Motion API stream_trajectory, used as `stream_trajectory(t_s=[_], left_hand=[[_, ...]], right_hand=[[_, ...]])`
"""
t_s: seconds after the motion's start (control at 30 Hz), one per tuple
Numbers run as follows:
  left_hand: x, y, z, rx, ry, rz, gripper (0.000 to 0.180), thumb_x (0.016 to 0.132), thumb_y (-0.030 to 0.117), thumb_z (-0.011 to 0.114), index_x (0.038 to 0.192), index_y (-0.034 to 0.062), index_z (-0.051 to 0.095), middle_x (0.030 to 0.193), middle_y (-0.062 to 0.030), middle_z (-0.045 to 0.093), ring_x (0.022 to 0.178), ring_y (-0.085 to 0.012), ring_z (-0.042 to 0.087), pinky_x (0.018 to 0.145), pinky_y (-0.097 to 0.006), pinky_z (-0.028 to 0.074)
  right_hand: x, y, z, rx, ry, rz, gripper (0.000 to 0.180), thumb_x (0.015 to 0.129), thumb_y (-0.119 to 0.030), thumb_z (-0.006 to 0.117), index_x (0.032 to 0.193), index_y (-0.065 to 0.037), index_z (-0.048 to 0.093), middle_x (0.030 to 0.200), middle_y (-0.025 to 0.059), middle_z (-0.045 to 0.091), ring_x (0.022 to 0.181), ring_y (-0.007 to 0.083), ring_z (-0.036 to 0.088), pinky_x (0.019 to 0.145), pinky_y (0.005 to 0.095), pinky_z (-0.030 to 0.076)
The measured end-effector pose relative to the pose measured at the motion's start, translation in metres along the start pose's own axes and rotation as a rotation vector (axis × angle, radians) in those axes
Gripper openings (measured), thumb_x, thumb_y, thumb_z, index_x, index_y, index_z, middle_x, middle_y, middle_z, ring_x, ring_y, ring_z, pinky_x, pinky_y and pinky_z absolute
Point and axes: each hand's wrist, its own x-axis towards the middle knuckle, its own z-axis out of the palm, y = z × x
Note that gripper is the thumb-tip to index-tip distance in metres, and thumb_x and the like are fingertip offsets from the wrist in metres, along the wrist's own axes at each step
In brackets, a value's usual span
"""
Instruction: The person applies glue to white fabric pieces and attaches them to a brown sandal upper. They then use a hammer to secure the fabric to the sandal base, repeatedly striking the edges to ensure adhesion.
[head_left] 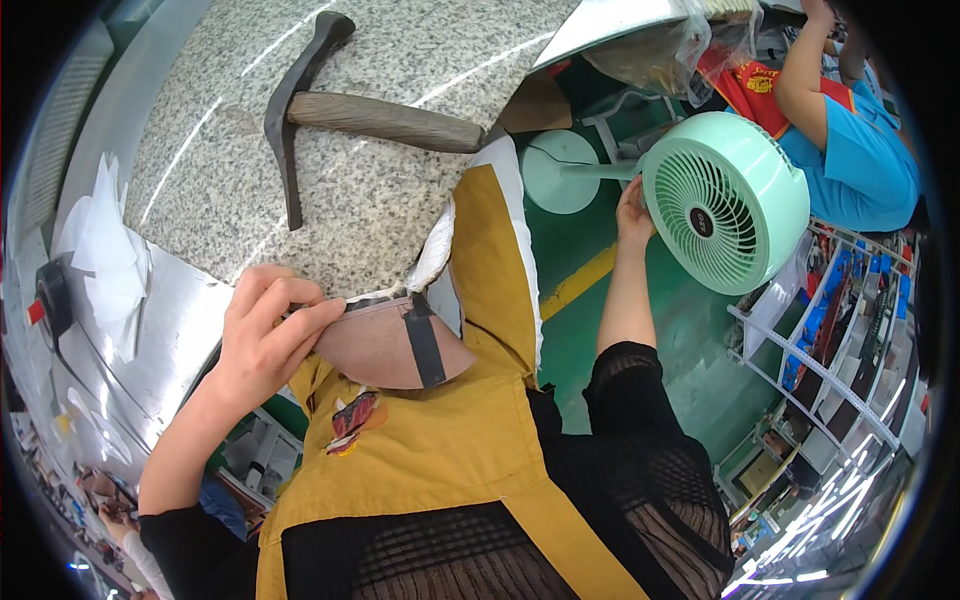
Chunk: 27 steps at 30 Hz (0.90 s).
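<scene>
My left hand (270, 335) pinches a pinkish-brown curved leather piece (385, 345) with a dark strap across it, held against the edge of a speckled granite slab (370, 190). On the slab lies a hammer (330, 105) with a long dark metal head and a wooden handle. My right hand (633, 215) reaches out and touches the rim of a mint-green fan (725, 200) standing on a round base (558, 172). I wear a mustard-yellow apron (450, 440) over black mesh sleeves.
White tissue paper (105, 255) lies on a shiny metal table at the left. Another person in a blue shirt (850, 150) works at the upper right. Metal racks with small items (840, 330) stand at the right on a green floor with a yellow line (580, 280).
</scene>
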Motion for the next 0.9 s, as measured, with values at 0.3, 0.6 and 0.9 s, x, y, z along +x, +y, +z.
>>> stream_trajectory(t_s=[0.3, 0.6, 0.9], left_hand=[[0.000, 0.001, 0.000, 0.008, -0.009, 0.001, 0.034, 0.060, 0.001, 0.070, 0.093, 0.0063, 0.066, 0.087, -0.0033, 0.055, 0.084, -0.0253, 0.052, 0.072, -0.035, 0.045], [0.001, 0.002, -0.001, 0.011, -0.005, -0.004, 0.034, 0.061, 0.000, 0.070, 0.094, 0.0062, 0.065, 0.088, -0.0037, 0.056, 0.084, -0.0256, 0.052, 0.071, -0.035, 0.045], [-0.002, 0.006, -0.001, 0.035, -0.003, -0.021, 0.034, 0.062, -0.001, 0.070, 0.095, 0.0080, 0.065, 0.089, -0.0040, 0.056, 0.087, -0.0266, 0.053, 0.074, -0.037, 0.046]], right_hand=[[-0.005, 0.004, 0.001, 0.088, -0.022, 0.072, 0.034, 0.090, -0.012, 0.053, 0.118, 0.009, 0.051, 0.118, 0.0186, 0.060, 0.110, 0.0342, 0.057, 0.096, 0.0489, 0.048], [0.002, 0.002, -0.005, 0.090, 0.026, -0.006, 0.033, 0.090, -0.010, 0.054, 0.118, 0.009, 0.050, 0.117, 0.0203, 0.059, 0.110, 0.0352, 0.057, 0.096, 0.0488, 0.049], [-0.002, 0.021, -0.001, -0.077, 0.210, -0.141, 0.047, 0.090, -0.017, 0.059, 0.127, 0.006, 0.044, 0.127, 0.0174, 0.053, 0.113, 0.0310, 0.055, 0.096, 0.0458, 0.050]])
